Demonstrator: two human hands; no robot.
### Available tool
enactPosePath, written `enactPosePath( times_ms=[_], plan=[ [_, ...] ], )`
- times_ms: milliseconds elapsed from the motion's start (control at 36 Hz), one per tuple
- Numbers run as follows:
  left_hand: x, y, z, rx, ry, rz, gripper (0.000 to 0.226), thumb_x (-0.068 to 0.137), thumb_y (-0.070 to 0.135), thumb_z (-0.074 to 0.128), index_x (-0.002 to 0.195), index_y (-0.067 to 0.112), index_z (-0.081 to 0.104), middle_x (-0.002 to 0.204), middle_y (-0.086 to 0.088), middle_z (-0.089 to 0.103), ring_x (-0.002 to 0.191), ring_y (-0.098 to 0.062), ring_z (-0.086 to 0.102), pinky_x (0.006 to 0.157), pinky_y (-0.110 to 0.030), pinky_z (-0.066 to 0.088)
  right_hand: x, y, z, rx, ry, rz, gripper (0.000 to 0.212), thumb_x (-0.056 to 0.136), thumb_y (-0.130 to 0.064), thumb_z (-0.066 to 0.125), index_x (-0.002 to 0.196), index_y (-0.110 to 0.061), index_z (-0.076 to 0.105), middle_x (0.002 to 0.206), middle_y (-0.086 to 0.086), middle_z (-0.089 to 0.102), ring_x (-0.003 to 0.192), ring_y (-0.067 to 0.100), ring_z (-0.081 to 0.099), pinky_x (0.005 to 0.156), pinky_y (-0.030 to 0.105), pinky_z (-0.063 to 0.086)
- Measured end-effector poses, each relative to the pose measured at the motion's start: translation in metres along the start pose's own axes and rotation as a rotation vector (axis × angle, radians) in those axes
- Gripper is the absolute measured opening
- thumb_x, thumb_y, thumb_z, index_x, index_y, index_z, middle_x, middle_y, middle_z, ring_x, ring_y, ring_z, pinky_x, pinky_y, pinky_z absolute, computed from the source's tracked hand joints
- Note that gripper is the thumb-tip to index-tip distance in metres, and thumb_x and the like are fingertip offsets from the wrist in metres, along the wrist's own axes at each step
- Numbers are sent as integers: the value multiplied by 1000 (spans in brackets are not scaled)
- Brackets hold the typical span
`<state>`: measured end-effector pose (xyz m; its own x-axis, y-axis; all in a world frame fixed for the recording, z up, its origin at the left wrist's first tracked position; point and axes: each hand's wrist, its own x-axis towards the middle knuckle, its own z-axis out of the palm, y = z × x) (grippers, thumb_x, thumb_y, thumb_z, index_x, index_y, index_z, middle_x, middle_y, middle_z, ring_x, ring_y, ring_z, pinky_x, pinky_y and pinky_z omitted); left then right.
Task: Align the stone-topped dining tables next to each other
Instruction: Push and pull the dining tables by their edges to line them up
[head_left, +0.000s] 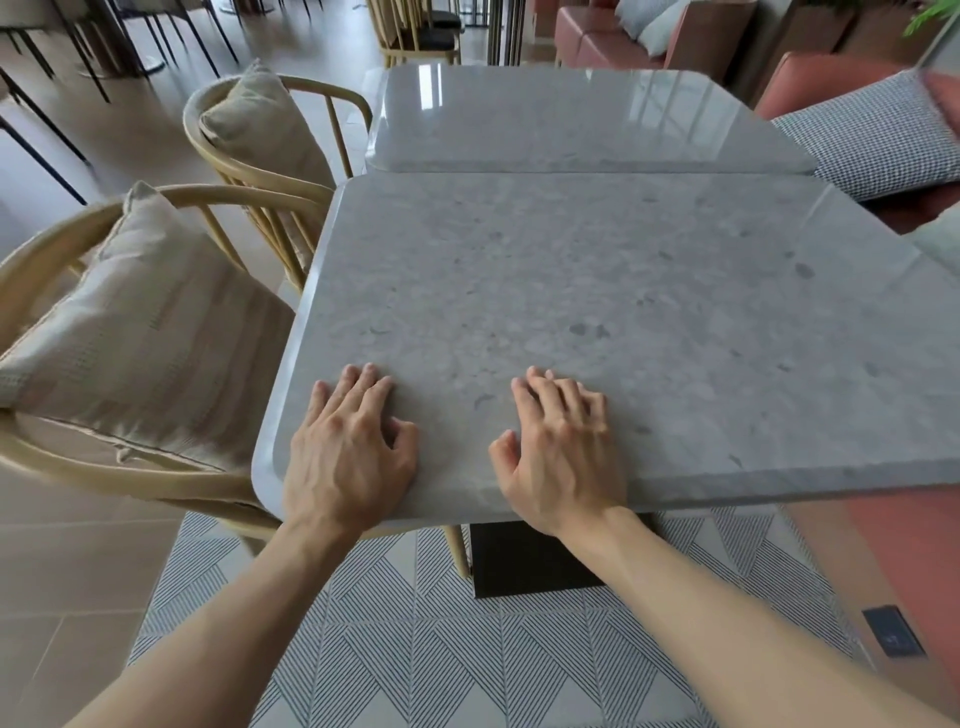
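1. Presently, both hands, left (349, 447) and right (563, 452), lay flat, fingers spread, gripping nothing, on the near bench (597, 312).
2. Its far edge touched the far bench (561, 119).
3. Side edges appeared offset; alignment likely remained.

I see near stone table (597, 291) touching far stone table (571, 119) | my left hand (348, 452) and right hand (561, 457) rest flat on near edge | tables stand on patterned floor (415, 639)
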<state>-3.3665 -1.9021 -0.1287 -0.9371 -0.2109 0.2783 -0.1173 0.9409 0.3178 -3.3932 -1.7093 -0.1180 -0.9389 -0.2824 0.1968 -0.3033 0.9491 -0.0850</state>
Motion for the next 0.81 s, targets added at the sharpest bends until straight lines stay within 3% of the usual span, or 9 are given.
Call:
enactPosePath(
  times_ms=[528,639,694,750,806],
  plan=[
    [-2,-1,1,3,-66,46,61,89,35,35,137,2,52,151,-15,44,146,-28,30,122,-47,18,-1,1,2,26,14,17,57,85,-35,40,134,-10,55,142,9,54,131,26,48,111,42,31],
    [-3,2,-15,34,-259,79,65,92,38,36,145,0,38,158,-20,30,151,-31,17,123,-48,9,2,-1,-18,63,-218,31,65,90,-38,43,148,-9,37,158,12,33,147,28,28,121,44,20],
    [7,-1,-28,116,-415,123,70,95,43,40,149,1,31,160,-20,23,151,-32,15,123,-47,12,11,-2,-38,107,-394,49,69,92,-41,45,151,-8,32,162,12,24,149,28,20,122,45,16],
    [22,0,-46,196,-570,125,68,93,50,44,145,6,38,154,-15,35,141,-32,36,113,-44,32,12,-2,-62,185,-525,99,60,93,-40,46,142,-7,46,158,11,31,145,28,28,117,45,24],
    [32,13,-73,208,-688,71,53,90,50,48,129,16,55,132,-10,56,115,-30,59,88,-36,47,-6,1,-90,251,-604,131,47,95,-39,47,126,-6,60,152,10,40,138,28,37,113,45,31]
  ],
)
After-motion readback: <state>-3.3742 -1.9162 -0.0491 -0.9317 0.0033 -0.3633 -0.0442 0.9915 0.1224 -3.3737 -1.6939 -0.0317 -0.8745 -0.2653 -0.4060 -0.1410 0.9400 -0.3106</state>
